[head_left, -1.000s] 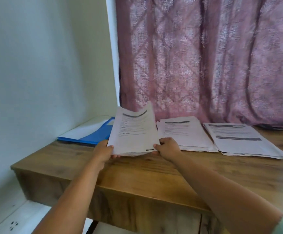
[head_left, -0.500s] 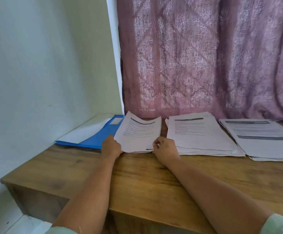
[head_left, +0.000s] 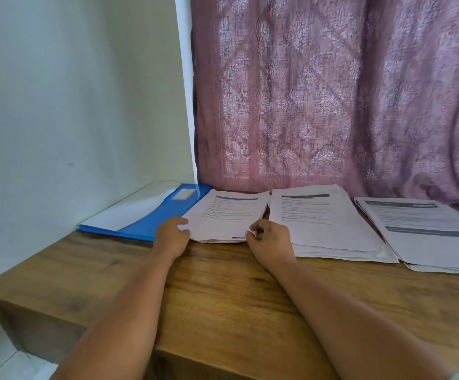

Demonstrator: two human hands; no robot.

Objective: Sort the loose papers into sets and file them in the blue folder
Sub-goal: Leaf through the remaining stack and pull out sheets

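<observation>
Papers are down flat now. A second ago the left stack of printed sheets (head_left: 227, 218) was tipped up on its edge between both hands, probably getting squared off; now it's lying on the wooden table (head_left: 222, 292) at centre frame, its left edge overlapping the blue folder (head_left: 154, 218). Left hand (head_left: 171, 237) pinches the stack's near-left corner, right hand (head_left: 270, 239) has curled fingers nipping the near-right corner. Middle stack (head_left: 321, 223) and right stack (head_left: 425, 231) sit further right, below the purple curtain (head_left: 332, 91). Looks like the sorting's done, with filing into the folder next.
</observation>
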